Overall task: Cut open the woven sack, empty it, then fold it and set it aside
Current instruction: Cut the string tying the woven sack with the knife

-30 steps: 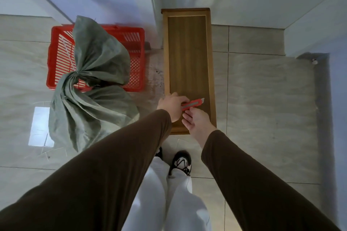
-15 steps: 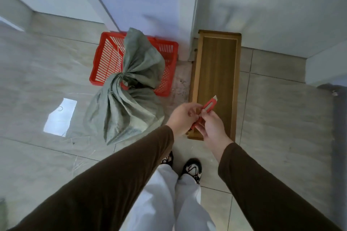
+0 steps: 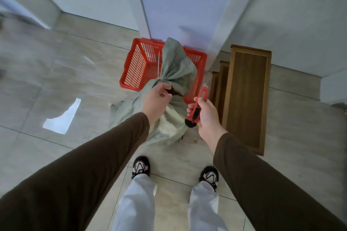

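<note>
A grey-green woven sack (image 3: 169,124) stands on the tiled floor, tied at its neck, with its loose top (image 3: 176,62) flopping over a red plastic basket (image 3: 139,69). My left hand (image 3: 155,101) is closed around the tied neck. My right hand (image 3: 204,114) holds a red utility knife (image 3: 198,107) upright, blade tip out, just right of the sack and apart from it.
A wooden bench (image 3: 246,97) stands to the right against the wall. A white wall corner (image 3: 216,24) rises behind the basket. My two feet (image 3: 140,167) stand close in front of the sack. A bright light patch (image 3: 62,116) lies on the floor at left.
My left hand left the knife and closed on the sack's neck. My right hand now holds the knife alone, beside the sack. The view swung left, away from the bench.
</note>
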Motion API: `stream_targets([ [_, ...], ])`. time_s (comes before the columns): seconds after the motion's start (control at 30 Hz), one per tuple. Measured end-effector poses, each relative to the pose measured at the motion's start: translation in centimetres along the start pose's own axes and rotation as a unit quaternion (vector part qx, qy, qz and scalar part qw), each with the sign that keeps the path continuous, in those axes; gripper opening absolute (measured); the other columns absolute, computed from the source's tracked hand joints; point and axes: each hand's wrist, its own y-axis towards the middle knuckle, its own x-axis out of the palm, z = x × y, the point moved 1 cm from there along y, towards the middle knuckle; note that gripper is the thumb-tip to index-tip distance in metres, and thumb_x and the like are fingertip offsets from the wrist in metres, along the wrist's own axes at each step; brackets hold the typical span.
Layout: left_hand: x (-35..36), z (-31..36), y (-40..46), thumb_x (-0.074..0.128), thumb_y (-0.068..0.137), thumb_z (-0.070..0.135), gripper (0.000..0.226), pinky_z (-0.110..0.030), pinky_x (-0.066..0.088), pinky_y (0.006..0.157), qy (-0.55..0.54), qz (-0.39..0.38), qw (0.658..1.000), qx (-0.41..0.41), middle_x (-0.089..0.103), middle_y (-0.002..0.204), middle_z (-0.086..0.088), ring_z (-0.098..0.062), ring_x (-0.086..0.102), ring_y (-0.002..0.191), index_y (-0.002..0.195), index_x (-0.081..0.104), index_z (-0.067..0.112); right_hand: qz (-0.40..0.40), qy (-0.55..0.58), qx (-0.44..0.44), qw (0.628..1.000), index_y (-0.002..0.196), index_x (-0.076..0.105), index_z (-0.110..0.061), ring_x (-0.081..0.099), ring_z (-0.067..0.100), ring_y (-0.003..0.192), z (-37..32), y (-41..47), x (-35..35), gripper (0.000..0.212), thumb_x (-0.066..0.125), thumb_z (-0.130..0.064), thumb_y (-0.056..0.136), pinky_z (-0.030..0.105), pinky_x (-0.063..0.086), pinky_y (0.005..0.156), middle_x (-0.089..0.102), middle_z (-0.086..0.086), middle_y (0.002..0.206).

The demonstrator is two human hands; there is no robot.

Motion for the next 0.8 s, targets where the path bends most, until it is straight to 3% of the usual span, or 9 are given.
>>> stream_targets([
  [0.1, -3.4, -1.4, 1.5, 0.065, 0.097, 0.011, 0.023, -0.029, 0.050, 0.085, 0.010, 0.012, 1.000, 0.011, 0.063, 0.107, 0.000, -0.016, 0.060, 0.095, 0.119, 0.069, 0.020, 0.010, 0.016, 0.001, 1.000, 0.116, 0.060, -0.008, 0.059, 0.019, 0.060, 1.2, 0.4, 3.7, 0.020, 0.047, -0.023, 0.113, 0.037, 0.052, 0.064, 0.063, 0.008, 0.079],
  [0.23, -6.4, -3.3, 4.4, 0.070, 0.095, 0.016, 0.030, -0.043, 0.050, 0.107, 0.051, 0.007, 0.999, -0.005, 0.065, 0.127, -0.008, -0.024, 0.062, 0.116, 0.125, 0.065, 0.016, 0.020, 0.004, -0.005, 1.000, 0.117, 0.063, -0.013, 0.050, 0.010, 0.051, 2.4, 1.3, 7.8, 0.013, 0.052, -0.018, 0.110, 0.024, 0.047, 0.048, 0.061, 0.005, 0.086],
  [0.37, -7.3, -4.4, 7.4, 0.068, 0.098, 0.027, 0.056, -0.048, 0.046, 0.115, 0.097, -0.045, 0.993, -0.055, 0.059, 0.145, -0.007, -0.028, 0.058, 0.131, 0.150, 0.051, 0.017, 0.018, 0.015, 0.011, 1.000, 0.123, 0.065, -0.021, 0.049, 0.012, 0.061, 3.6, 2.8, 10.3, 0.023, 0.054, -0.008, 0.108, 0.027, 0.045, 0.055, 0.060, 0.005, 0.098],
  [0.5, -6.4, -4.5, 8.9, 0.062, 0.103, 0.032, 0.074, -0.042, 0.037, 0.121, 0.111, -0.104, 0.984, -0.097, 0.043, 0.162, -0.011, -0.034, 0.046, 0.144, 0.166, 0.027, 0.018, 0.001, 0.053, 0.055, 0.997, 0.138, 0.059, -0.025, 0.071, 0.020, 0.084, 4.1, 3.9, 11.3, 0.032, 0.051, -0.010, 0.110, 0.029, 0.051, 0.063, 0.065, 0.003, 0.117],
  [0.57, -5.6, -4.2, 9.2, 0.060, 0.105, 0.031, 0.077, -0.033, 0.034, 0.112, 0.095, -0.131, 0.980, -0.118, 0.035, 0.167, -0.010, -0.033, 0.040, 0.149, 0.168, 0.017, 0.018, -0.016, 0.071, 0.076, 0.994, 0.144, 0.053, -0.023, 0.075, 0.026, 0.092, 4.3, 4.3, 11.5, 0.036, 0.049, -0.009, 0.111, 0.031, 0.054, 0.067, 0.064, 0.005, 0.119],
  [0.67, -5.0, -4.0, 8.9, 0.055, 0.108, 0.022, 0.069, -0.036, 0.040, 0.105, 0.028, -0.146, 0.980, -0.131, 0.037, 0.165, -0.015, -0.033, 0.045, 0.145, 0.167, 0.021, 0.012, -0.030, 0.080, 0.090, 0.992, 0.151, 0.046, -0.021, 0.073, 0.026, 0.086, 4.7, 4.5, 11.5, 0.041, 0.046, -0.008, 0.112, 0.034, 0.052, 0.071, 0.063, 0.008, 0.107],
  [0.73, -5.2, -4.4, 8.2, 0.054, 0.108, 0.020, 0.054, -0.029, 0.048, 0.090, 0.000, -0.148, 0.979, -0.138, 0.056, 0.145, -0.013, -0.022, 0.061, 0.113, 0.158, 0.039, 0.007, -0.028, 0.066, 0.081, 0.994, 0.150, 0.048, -0.017, 0.069, 0.025, 0.085, 5.0, 4.2, 11.4, 0.038, 0.045, -0.008, 0.113, 0.033, 0.051, 0.071, 0.065, 0.007, 0.101],
  [0.8, -5.7, -5.0, 7.0, 0.058, 0.107, 0.027, 0.036, -0.024, 0.043, 0.065, -0.019, -0.127, 0.979, -0.156, 0.065, 0.106, 0.000, -0.011, 0.055, 0.080, 0.138, 0.060, 0.010, -0.027, 0.046, 0.050, 0.997, 0.147, 0.052, -0.016, 0.066, 0.024, 0.092, 5.6, 3.6, 11.4, 0.036, 0.044, -0.008, 0.113, 0.030, 0.049, 0.071, 0.065, 0.004, 0.101],
])
